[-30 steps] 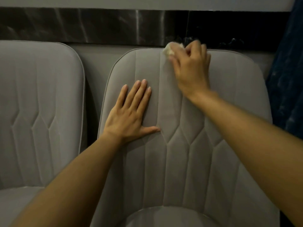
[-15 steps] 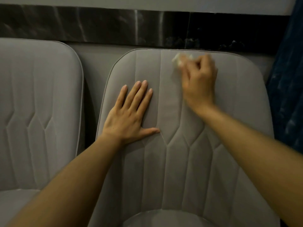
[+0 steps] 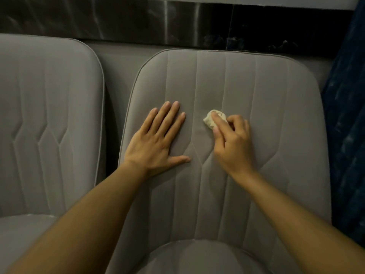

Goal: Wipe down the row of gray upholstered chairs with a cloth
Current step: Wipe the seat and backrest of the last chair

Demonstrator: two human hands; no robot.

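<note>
A gray upholstered chair with stitched vertical seams fills the middle of the view. My left hand lies flat on its backrest, fingers straight and thumb spread to the right. My right hand grips a small crumpled white cloth and presses it against the backrest, just right of the left hand's fingertips. Most of the cloth is hidden inside the curled fingers. A second gray chair stands to the left, apart from the first by a dark gap.
Behind the chairs runs a gray wall with a dark glossy marble band above it. A dark blue curtain hangs at the right edge, close to the chair's side. The chair seats show at the bottom.
My right hand has moved the cloth down the backrest from the top edge to the middle, level with my left hand. The left hand stays flat in place.
</note>
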